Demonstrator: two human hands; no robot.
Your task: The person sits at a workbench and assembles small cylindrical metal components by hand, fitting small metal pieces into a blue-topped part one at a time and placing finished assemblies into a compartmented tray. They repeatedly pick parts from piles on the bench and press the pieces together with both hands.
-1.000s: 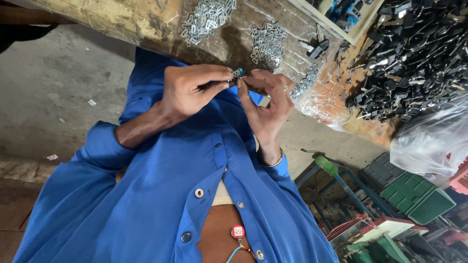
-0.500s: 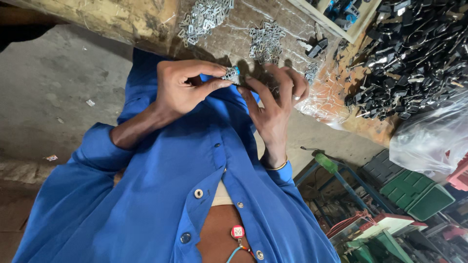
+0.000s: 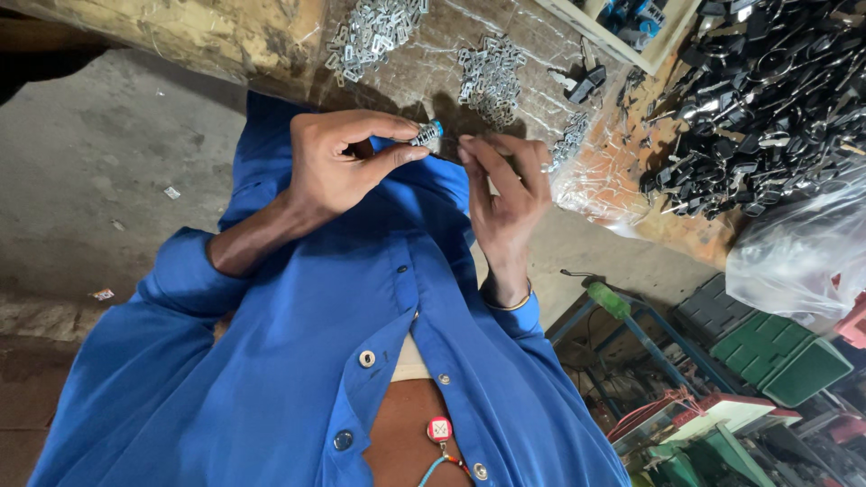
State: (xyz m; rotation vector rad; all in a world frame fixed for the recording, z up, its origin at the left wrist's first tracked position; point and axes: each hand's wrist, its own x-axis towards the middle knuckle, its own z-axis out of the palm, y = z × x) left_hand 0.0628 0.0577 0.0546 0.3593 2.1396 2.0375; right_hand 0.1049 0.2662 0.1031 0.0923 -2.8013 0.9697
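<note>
My left hand (image 3: 338,167) pinches a small silvery metal part with a blue tip (image 3: 427,133) between thumb and forefinger, held up in front of my blue shirt (image 3: 361,298). My right hand (image 3: 505,194), with a bangle at the wrist, is just right of it, fingers straight and close together, fingertips a short way from the part. Whether those fingers hold anything is too small to tell. Both hands hover just before the plastic-covered workbench (image 3: 271,45).
Heaps of small silvery metal pieces (image 3: 374,32) (image 3: 492,72) lie on the bench. A big pile of black metal parts (image 3: 767,99) is at the right, a clear plastic bag (image 3: 794,252) below it. Green crates (image 3: 776,352) and a blue metal frame (image 3: 631,316) stand on the floor.
Both hands have risen toward the bench edge. My right hand's fingers have straightened and drawn close to the part; the pale piece it held a second ago no longer shows.
</note>
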